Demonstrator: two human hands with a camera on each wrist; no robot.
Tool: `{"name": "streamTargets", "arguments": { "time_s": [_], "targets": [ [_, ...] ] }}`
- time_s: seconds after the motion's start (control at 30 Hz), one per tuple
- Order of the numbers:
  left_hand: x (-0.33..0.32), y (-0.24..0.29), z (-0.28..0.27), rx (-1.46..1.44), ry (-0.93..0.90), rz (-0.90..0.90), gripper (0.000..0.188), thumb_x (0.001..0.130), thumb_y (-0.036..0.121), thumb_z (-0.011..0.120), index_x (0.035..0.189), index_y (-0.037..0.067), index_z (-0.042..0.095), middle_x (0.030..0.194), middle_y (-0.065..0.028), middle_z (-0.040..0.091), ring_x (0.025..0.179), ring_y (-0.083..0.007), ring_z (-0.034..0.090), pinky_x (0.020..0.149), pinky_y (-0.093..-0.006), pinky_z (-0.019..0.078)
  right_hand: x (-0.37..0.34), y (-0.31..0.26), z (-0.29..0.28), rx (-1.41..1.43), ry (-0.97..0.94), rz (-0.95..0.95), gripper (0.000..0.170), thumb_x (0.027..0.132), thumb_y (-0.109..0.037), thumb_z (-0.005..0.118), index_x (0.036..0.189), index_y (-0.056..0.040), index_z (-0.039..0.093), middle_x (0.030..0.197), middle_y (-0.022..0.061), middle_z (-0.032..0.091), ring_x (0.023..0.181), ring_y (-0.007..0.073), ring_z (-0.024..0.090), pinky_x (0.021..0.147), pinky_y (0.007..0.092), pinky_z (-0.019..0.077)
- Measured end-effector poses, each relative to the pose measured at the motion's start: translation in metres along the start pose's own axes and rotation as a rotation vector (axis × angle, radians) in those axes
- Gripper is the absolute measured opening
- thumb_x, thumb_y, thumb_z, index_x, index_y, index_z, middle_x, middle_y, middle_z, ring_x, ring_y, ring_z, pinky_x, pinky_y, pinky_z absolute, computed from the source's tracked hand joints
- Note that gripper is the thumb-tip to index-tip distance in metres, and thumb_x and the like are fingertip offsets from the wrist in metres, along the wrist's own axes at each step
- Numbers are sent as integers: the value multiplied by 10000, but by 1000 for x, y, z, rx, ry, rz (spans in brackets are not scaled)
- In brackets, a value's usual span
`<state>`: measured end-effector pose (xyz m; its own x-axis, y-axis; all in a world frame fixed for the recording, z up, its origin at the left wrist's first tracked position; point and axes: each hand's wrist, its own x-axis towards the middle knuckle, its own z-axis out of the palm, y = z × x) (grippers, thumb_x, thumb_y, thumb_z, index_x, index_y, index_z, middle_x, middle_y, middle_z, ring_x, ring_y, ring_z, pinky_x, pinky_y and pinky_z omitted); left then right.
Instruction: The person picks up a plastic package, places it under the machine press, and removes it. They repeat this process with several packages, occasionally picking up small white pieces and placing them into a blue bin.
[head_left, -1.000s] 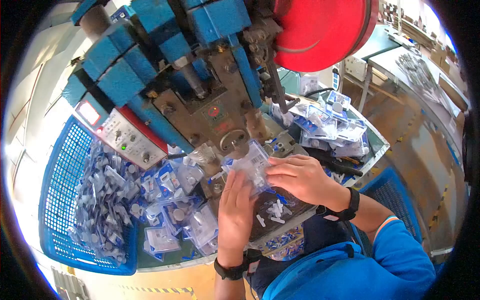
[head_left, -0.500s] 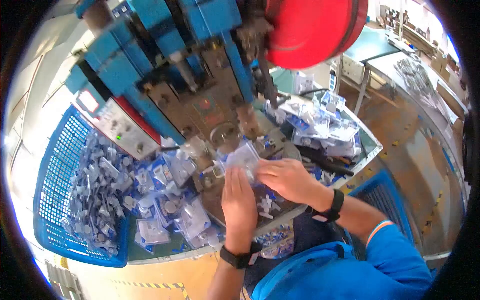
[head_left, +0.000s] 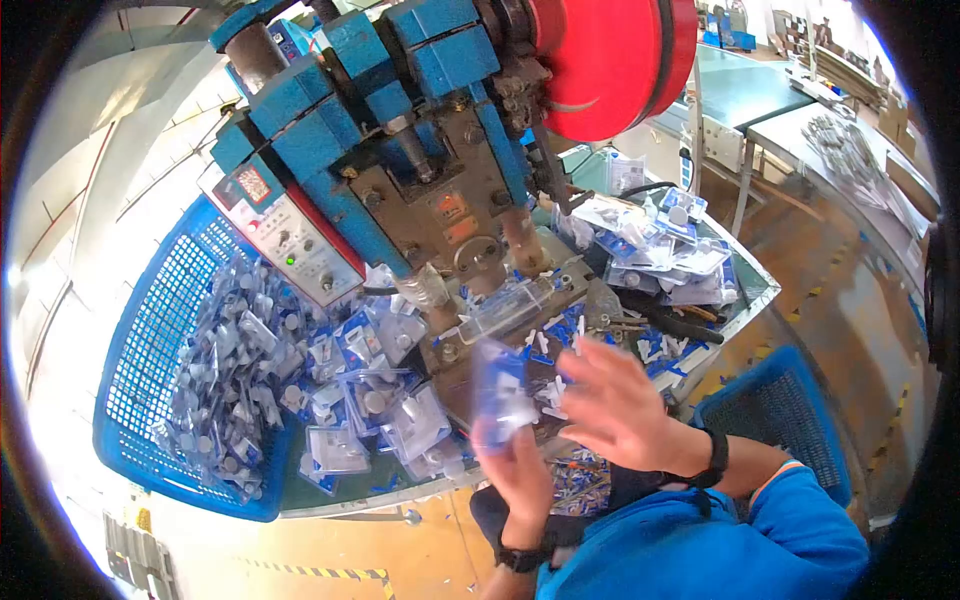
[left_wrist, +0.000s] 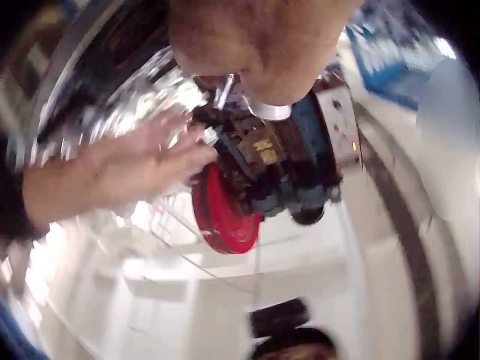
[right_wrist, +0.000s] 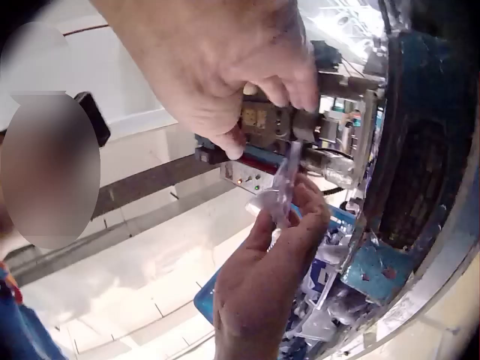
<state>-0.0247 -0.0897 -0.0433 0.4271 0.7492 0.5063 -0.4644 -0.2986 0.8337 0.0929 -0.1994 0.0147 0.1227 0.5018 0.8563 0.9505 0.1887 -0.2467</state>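
The left hand (head_left: 518, 475) has a closed grip, pinching the clear pack (head_left: 503, 390) at its lower end, in front of the press (head_left: 430, 205) and towards the near edge of the desk (head_left: 340, 507). The right hand (head_left: 620, 405) is beside it, its grip open, fingers apart, holding nothing visible. Because only one end is held, the smooth pack could, I think, turn or slip, and maybe fall among the loose white pieces (head_left: 550, 397) or over the near edge.
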Motion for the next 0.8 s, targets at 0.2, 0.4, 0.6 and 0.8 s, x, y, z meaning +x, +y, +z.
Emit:
{"name": "streamTargets", "arguments": {
  "time_s": [0.2,0.4,0.6,0.8],
  "targets": [
    [-23,15,2,-707,-83,-562,406,965,191,615,1335,69,502,1284,-64,558,1162,-199,533,990,-376,420,-12,9,31,853,-119,682,447,907,-124,701,1297,20,537,1097,134,673,961,145,629,785,301,519],
    [-5,37,-55,-458,-175,-490,508,947,306,639,1330,3,499,1310,-137,580,1194,-257,571,1012,-428,457,-4,11,1,625,-336,488,296,879,-84,702,1149,14,630,841,122,704,747,138,658,672,294,511],
    [-3,29,-40,-438,-24,-452,245,1022,159,511,1118,-12,656,1168,-136,669,1085,-218,638,927,-357,513,9,-2,5,158,-111,145,311,749,-188,798,1011,-73,675,1008,89,648,890,261,620,775,360,500],
    [-12,26,-24,-376,-28,-462,237,1019,153,520,1114,-12,659,1151,-130,677,1060,-207,644,917,-335,518,9,-3,25,137,-171,14,235,720,-180,780,906,-101,659,920,52,584,828,261,583,709,356,502]
  ]
}}
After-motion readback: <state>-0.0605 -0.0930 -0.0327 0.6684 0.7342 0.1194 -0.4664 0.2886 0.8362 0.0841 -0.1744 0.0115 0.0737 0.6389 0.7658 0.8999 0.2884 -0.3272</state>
